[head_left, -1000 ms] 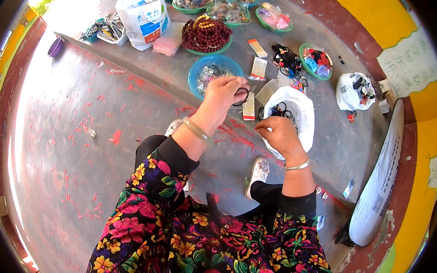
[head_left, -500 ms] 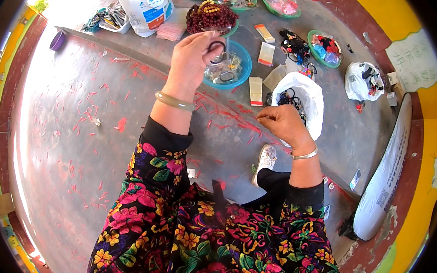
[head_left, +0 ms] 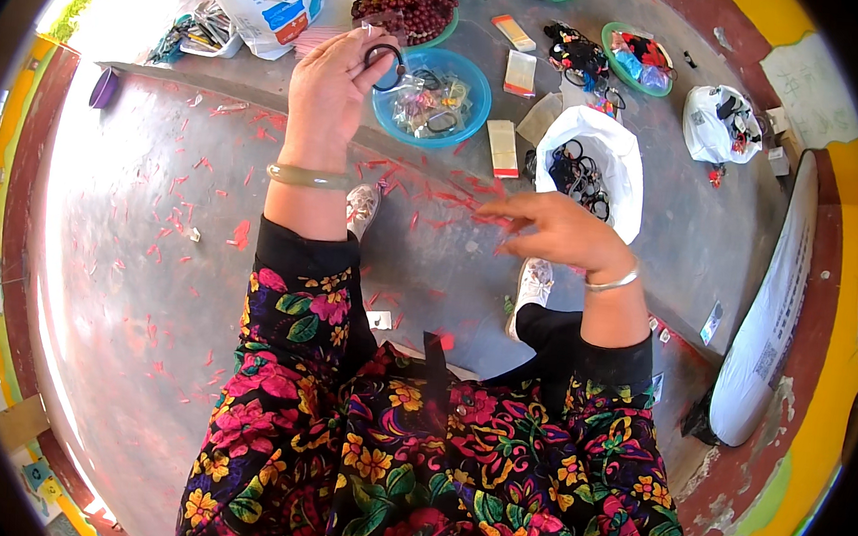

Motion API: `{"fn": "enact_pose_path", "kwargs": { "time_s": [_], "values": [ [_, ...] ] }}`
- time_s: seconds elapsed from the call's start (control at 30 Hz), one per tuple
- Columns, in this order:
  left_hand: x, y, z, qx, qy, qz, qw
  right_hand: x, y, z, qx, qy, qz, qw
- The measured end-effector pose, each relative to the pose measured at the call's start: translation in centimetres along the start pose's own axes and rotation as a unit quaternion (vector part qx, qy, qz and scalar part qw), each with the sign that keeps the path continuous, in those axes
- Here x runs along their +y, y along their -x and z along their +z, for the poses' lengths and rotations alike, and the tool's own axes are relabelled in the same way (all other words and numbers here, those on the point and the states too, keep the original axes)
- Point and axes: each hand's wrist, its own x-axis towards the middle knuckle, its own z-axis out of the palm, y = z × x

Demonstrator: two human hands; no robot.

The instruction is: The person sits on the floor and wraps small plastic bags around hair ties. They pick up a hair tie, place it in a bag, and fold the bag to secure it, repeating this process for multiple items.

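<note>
My left hand (head_left: 328,87) is raised in a pinch on a black hair tie (head_left: 400,68); the ring hangs beside my fingertips. A scrap of clear plastic (head_left: 381,25) shows at the same fingers. Just right of this hand, a blue basin (head_left: 481,114) holds several small clear packets (head_left: 427,109), some with dark rings inside. My right hand (head_left: 574,234) hovers palm down with fingers apart and nothing in them. Behind it stands an open white bag (head_left: 630,172) with a heap of black hair ties (head_left: 579,177) inside.
Dark red bead strings (head_left: 415,17) lie in a green basin at the back. A white printed bag (head_left: 266,7) stands at back left. Card packs (head_left: 503,149) lie between basin and bag. Red scraps (head_left: 241,234) litter the floor. A long white sack (head_left: 754,337) leans at right.
My left hand has shifted left and slightly up with the hair tie. The right hand's fingers have spread out of a pinch. Another white shoe has come into view below the left hand.
</note>
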Motion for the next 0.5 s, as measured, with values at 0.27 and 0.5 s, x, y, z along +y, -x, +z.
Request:
{"fn": "enact_pose_path", "kwargs": {
  "time_s": [0.27, 0.5],
  "values": [
    [0.0, -0.3, -0.7, -0.014, -0.023, -0.014, 1.000, 0.5, -1.0, 0.5, -0.017, 0.012, -0.022, 1.000],
    [-0.6, 0.2, 0.1, -0.016, -0.025, -0.042, 0.999, 1.7, -1.1, 1.6, 0.000, 0.263, -0.017, 0.965]
  ]
}}
